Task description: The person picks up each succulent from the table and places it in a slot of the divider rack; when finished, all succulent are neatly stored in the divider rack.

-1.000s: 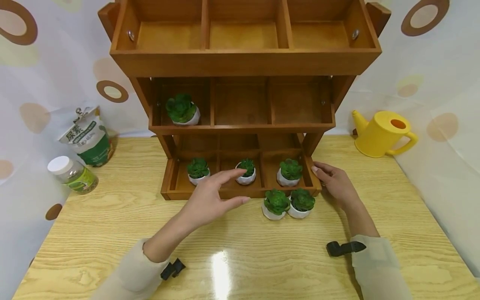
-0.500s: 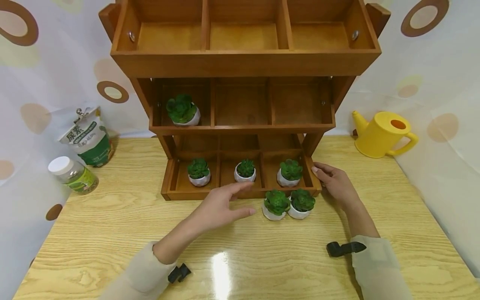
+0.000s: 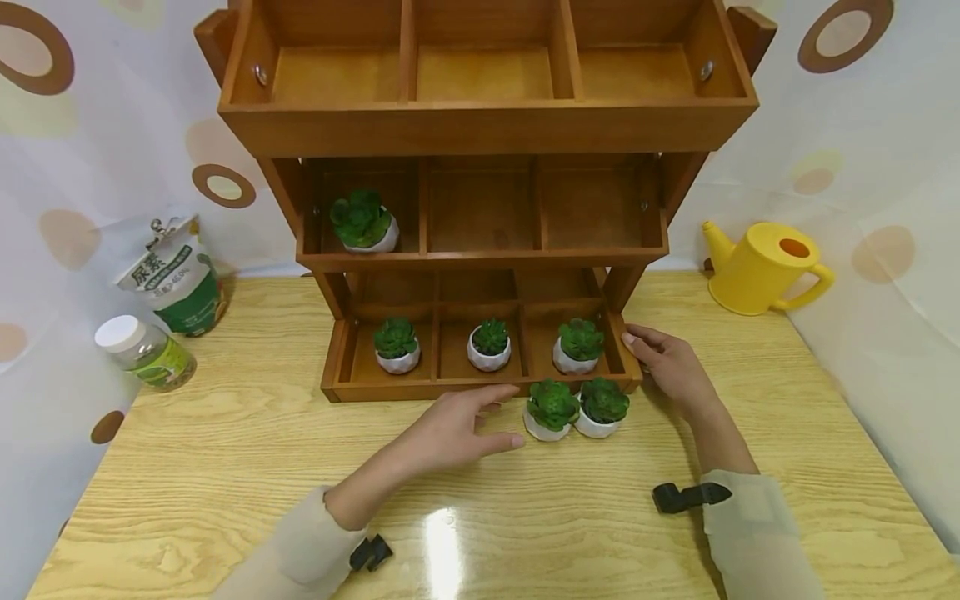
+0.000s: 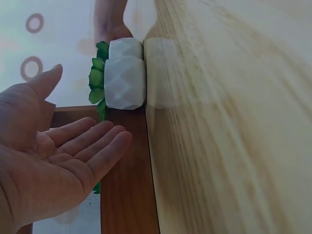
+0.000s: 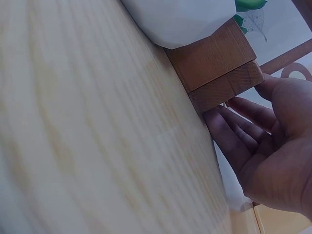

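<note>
My left hand [image 3: 455, 429], thumb and fingers spread apart, is just left of two potted succulents standing in front of the wooden shelf [image 3: 420, 389]. The nearer plant [image 3: 551, 408] has a white faceted pot [image 4: 125, 84]; the other succulent [image 3: 600, 406] sits close at its right. Nothing is between the fingers of that hand. At the lower tier's right end, my right hand [image 3: 672, 367] touches the side of the shelf. In the right wrist view its thumb [image 5: 268, 87] is at the upper corner of the wood [image 5: 229, 80], with the fingers against the side below.
Three more succulents, the left one [image 3: 396, 344], middle one [image 3: 490, 343] and right one [image 3: 578, 345], occupy the bottom tier. Another succulent [image 3: 365, 221] stands in the middle tier. A yellow watering can [image 3: 765, 271] is right; a lidded jar [image 3: 146, 352] and a pouch [image 3: 180, 279] are left.
My left hand has moved right and toward me, from over the bottom tier to beside the two succulents in front. The right hand has stayed at the shelf's side.
</note>
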`<state>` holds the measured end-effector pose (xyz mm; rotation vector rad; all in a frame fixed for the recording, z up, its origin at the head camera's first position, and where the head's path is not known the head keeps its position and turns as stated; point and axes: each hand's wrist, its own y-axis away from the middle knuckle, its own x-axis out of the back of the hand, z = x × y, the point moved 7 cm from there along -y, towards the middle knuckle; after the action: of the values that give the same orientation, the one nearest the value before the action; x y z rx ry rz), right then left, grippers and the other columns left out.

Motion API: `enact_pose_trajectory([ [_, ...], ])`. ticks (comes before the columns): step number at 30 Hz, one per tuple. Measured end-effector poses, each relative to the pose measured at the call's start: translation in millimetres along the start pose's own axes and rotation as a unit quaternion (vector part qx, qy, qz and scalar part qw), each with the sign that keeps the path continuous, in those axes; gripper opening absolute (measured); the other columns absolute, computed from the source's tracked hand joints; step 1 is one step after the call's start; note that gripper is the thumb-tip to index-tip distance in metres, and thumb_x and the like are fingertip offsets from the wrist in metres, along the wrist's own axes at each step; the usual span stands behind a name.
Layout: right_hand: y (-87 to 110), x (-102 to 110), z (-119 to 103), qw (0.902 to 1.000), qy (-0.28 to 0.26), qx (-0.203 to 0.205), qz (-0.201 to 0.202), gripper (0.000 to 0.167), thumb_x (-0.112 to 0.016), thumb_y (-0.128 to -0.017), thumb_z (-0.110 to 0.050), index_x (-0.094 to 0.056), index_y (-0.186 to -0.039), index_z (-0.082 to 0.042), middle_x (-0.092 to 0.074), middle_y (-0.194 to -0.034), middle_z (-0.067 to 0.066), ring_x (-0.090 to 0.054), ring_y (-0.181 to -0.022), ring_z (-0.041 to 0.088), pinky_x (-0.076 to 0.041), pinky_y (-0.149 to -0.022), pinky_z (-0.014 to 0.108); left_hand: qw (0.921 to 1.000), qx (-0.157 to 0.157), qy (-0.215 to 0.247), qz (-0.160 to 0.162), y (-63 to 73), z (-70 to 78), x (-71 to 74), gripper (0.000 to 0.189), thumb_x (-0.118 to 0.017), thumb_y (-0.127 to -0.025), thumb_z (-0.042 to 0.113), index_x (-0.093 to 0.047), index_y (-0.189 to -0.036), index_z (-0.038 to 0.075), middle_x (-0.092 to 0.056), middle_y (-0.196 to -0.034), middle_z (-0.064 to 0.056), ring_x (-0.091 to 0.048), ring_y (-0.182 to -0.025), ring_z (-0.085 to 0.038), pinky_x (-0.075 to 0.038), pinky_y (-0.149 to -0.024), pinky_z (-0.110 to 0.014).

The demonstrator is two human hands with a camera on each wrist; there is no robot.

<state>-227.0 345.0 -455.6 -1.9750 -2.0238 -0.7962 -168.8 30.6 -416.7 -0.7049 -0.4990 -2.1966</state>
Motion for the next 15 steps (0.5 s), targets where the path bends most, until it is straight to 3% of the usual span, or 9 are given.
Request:
enact_pose_trajectory([
  [9,0.4,-0.2,0.1,1.0,0.005,-0.004,-0.002,0.071,-0.044,-0.103,-0.058,-0.038,-0.158,-0.012,-0.055,-0.149,0.019,-0.059,-0.13,0.03,-0.052,-0.099,0.024,1.0,0.004,0.004,-0.002,-6.0,-2.9,-5.8,0.071,-0.072,-0.091,0.053,-0.048,-0.152,0.026,-0.057,-0.148,-0.001,-0.06,-0.131,-0.02,-0.051,-0.106,-0.043],
  [15,-0.2,-0.2,0.3,1.0,0.004,-0.004,-0.002,0.072,-0.045,-0.103,-0.058,-0.037,-0.158,-0.012,-0.054,-0.149,0.019,-0.058,-0.131,0.032,-0.053,-0.097,0.023,0.9999,0.01,0.003,-0.003,-10.4,-0.5,-8.4,0.072,-0.074,-0.09,0.051,-0.048,-0.152,0.027,-0.057,-0.149,0.0,-0.06,-0.131,-0.019,-0.051,-0.105,-0.043],
])
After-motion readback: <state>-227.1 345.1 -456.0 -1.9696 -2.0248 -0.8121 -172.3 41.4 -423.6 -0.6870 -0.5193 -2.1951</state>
